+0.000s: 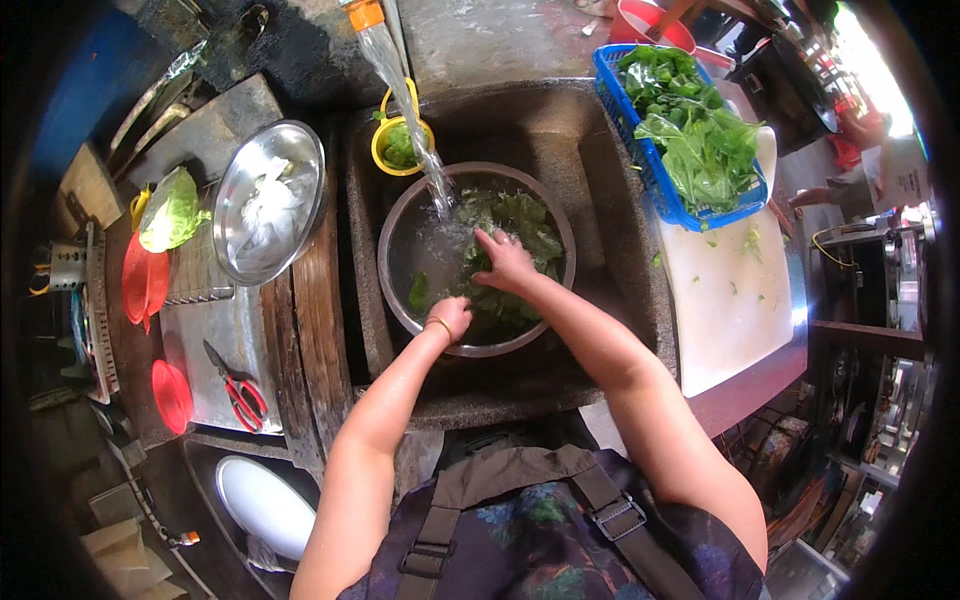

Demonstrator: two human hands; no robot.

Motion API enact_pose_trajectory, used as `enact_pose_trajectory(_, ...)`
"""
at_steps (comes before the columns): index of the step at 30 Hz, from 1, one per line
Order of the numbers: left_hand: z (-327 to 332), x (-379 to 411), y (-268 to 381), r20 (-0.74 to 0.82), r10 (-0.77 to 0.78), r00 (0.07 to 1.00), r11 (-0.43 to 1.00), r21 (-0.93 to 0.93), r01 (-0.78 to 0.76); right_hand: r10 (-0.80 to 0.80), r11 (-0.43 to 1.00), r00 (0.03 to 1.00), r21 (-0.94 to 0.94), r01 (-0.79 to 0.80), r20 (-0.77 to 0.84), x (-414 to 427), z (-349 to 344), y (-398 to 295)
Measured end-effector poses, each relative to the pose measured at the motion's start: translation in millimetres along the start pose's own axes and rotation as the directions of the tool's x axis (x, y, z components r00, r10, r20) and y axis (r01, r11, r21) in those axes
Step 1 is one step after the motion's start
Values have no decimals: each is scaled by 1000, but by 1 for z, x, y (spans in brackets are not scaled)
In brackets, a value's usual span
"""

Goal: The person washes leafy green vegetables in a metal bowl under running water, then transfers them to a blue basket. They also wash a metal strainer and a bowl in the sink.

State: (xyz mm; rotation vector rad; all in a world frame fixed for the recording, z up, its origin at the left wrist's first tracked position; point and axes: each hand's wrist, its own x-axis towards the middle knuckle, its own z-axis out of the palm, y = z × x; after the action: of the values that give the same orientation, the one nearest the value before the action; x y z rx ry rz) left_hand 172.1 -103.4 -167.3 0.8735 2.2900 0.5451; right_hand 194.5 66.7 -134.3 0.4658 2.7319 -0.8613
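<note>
A round metal basin [495, 350] full of water and dark leafy greens [536, 225] sits in a stone sink [592, 161]. My right hand [510, 262] spreads its fingers over the greens at the water's surface. At the basin's near left side, my left hand [450, 319] dips into the water. Its fingertips are hidden, so whether it grips any leaves is unclear. A loose leaf [419, 291] floats near it. From an orange-ended pipe [365, 13], a thick stream of water [394, 82] pours into the basin.
A yellow strainer [378, 154] holds leaf scraps. Right: a blue basket [705, 223] of greens and a white cutting board [735, 315]. Left: a metal bowl [296, 247] with white plastic, cabbage [169, 210], red-handled scissors [244, 401] and red bowls [172, 397]. Another person's arm [832, 196] shows far right.
</note>
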Motion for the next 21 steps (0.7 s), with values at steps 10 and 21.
enact_pose_trajectory(10, -70, 3, 3, 94, -247, 965, -56, -995, 82, 110, 856, 981, 517, -11, -161, 17, -60, -11)
enact_pose_trajectory(21, -14, 28, -6, -14, -452, 892, 571, -773, 277, -68, 989, 997, 133, 63, 37, 6, 24, 15)
